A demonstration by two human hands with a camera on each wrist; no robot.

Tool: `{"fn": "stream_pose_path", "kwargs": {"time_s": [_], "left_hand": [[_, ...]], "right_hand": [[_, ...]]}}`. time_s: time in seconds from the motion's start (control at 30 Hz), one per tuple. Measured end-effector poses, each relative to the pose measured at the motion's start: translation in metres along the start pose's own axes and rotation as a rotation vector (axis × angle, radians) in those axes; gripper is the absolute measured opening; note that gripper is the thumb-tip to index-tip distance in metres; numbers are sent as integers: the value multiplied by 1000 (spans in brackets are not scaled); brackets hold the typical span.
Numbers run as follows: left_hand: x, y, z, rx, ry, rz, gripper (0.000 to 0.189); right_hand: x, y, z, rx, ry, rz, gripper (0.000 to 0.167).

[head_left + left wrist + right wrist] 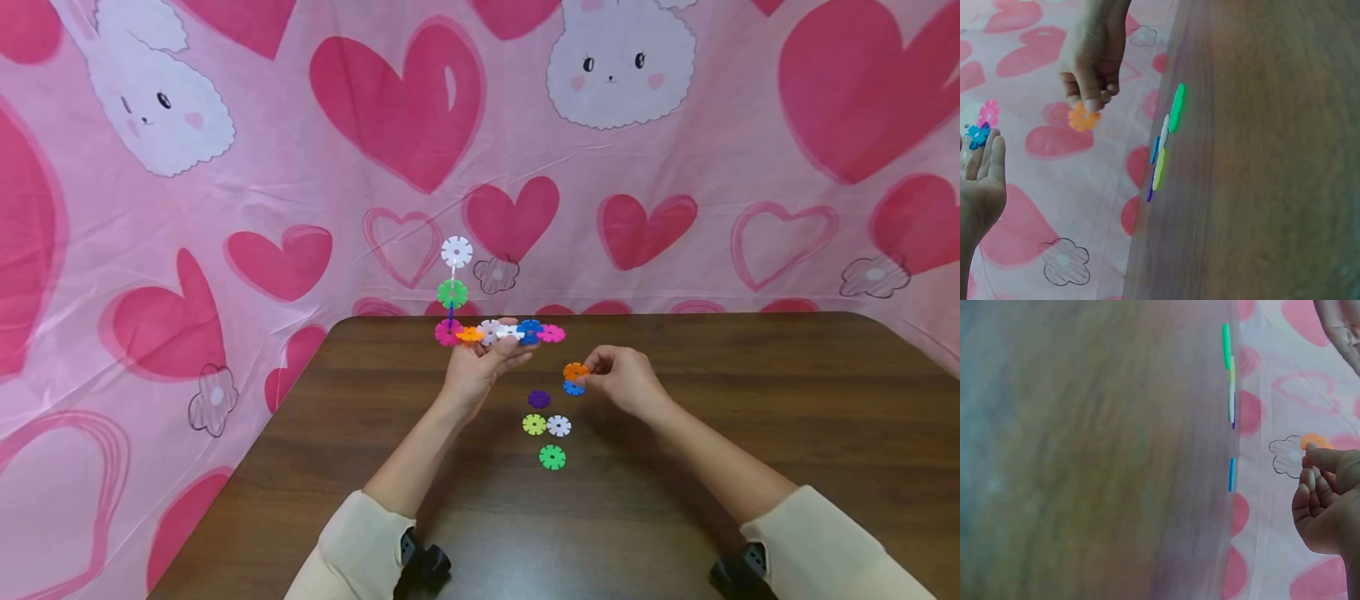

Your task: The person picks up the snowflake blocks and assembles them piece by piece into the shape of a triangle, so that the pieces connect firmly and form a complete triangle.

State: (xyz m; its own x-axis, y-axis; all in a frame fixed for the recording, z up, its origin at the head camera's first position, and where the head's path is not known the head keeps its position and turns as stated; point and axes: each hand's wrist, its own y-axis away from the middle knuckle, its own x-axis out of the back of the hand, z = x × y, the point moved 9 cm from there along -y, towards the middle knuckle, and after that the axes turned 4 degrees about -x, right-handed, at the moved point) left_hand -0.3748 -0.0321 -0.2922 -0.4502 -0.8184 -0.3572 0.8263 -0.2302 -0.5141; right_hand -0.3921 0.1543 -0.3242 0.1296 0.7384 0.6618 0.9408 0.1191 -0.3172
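My left hand [474, 375] holds a joined row of notched plastic discs [489, 332] above the table, thumb on the near side and fingers beneath and behind. Pink, orange, white and blue discs make up this row. From its left end rises a column with a green disc [452, 293] and a white disc [457, 252] on top. My right hand [628, 385] pinches a loose orange disc [575, 372] between thumb and fingertips, to the right of the row and apart from it. In the left wrist view, part of the row is cut off by the frame edge.
Loose discs lie on the brown table [750, 433] between the forearms: blue [573, 388], purple [538, 399], yellow [534, 425], white [558, 426] and green [552, 457]. A pink cloth [360, 125] with hearts and rabbits hangs behind the table.
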Motion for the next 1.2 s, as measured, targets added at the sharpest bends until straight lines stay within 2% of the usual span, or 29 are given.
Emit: {"fn": "stream_pose_path", "kwargs": {"time_s": [0.23,0.37,0.53,0.67,0.77,0.9,1.0,1.2], "left_hand": [[1,0,-2,18,-25,8,33],[2,1,-3,28,-41,12,36],[4,2,-4,51,-55,25,35],[4,2,-3,51,-58,5,42],[2,2,-2,44,-55,-15,45],[1,2,-2,44,-49,-30,40],[0,3,-3,47,-42,-38,39],[-1,5,-7,70,-32,-51,51]], "right_hand": [[17,5,-4,-32,-123,119,14],[26,10,-10,-38,-141,150,16],[32,13,-24,2,-155,91,18],[36,16,-34,31,-156,49,18],[40,17,-38,28,-156,60,20],[45,18,-42,27,-148,75,20],[46,19,-46,48,-142,71,19],[45,21,-55,106,-149,72,21]]}}
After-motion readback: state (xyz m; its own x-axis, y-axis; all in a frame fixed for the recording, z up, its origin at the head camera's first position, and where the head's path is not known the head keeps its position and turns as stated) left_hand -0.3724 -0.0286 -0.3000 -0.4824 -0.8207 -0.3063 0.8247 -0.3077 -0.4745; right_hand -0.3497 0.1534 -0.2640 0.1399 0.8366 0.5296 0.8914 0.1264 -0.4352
